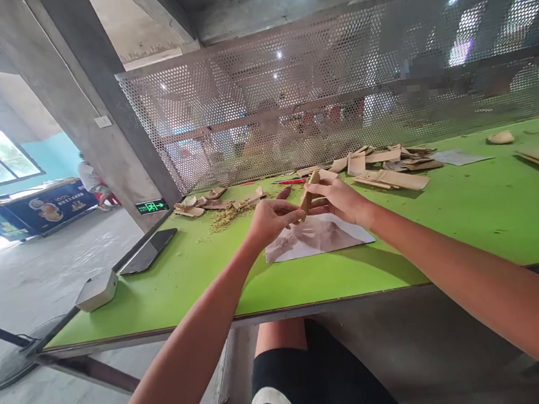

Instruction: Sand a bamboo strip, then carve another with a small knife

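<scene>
Above the green table, my left hand (274,219) pinches the lower end of a small tan piece of wood or bamboo (307,201). My right hand (340,197) grips its upper part, with fingers bent around it. The piece stands tilted between both hands, and fingers cover much of it. Directly below lies a white sheet of paper (320,245), partly darkened by brownish patches or shadow. Just behind my left hand is a dark reddish pointed object (284,192), whose kind is unclear. A red-handled tool (291,181) lies farther back.
Curly shavings (229,216) and bamboo offcuts (192,205) lie at the back left. Several bamboo pieces (396,176) are heaped at the back right. A dark tablet (148,251) and a pale box (97,291) sit along the left edge. A perforated metal screen (259,112) borders the table's rear.
</scene>
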Demonstrator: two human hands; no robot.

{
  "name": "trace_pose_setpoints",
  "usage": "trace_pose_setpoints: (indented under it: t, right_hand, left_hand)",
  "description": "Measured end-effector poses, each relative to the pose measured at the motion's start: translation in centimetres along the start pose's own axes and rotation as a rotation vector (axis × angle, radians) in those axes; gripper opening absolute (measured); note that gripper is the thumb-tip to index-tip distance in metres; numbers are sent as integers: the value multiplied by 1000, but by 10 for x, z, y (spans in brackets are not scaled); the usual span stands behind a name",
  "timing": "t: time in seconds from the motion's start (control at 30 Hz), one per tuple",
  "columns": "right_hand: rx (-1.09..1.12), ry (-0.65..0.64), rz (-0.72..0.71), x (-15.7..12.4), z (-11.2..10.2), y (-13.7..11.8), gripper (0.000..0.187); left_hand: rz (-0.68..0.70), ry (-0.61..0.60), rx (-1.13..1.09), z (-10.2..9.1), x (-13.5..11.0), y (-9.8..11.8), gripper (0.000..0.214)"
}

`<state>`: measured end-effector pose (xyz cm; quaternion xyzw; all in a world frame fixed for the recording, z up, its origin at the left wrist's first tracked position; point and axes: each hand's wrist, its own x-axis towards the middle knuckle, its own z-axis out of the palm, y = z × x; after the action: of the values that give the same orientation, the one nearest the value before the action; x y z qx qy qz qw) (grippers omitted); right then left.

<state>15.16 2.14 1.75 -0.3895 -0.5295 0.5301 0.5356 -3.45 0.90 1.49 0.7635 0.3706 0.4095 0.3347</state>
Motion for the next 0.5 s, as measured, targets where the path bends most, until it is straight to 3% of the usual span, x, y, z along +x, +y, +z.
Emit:
trace_pose_setpoints:
  t: [0.1, 0.27, 0.37, 0.5]
  right_hand:
    - [45, -58, 10, 1, 1, 2, 6]
    - [-26, -116, -37, 2, 4, 5, 31]
    - [-34, -170, -58, 1, 3, 5, 37]
    - [-49, -157, -97, 1, 1, 4, 51]
  left_hand:
    - [47, -18, 99, 0, 0, -3, 33]
    - [78, 90, 235, 1, -1, -7, 59]
    - [-9, 82, 74, 2, -1, -7, 68]
    - [-101, -3, -196, 5, 0, -5, 59]
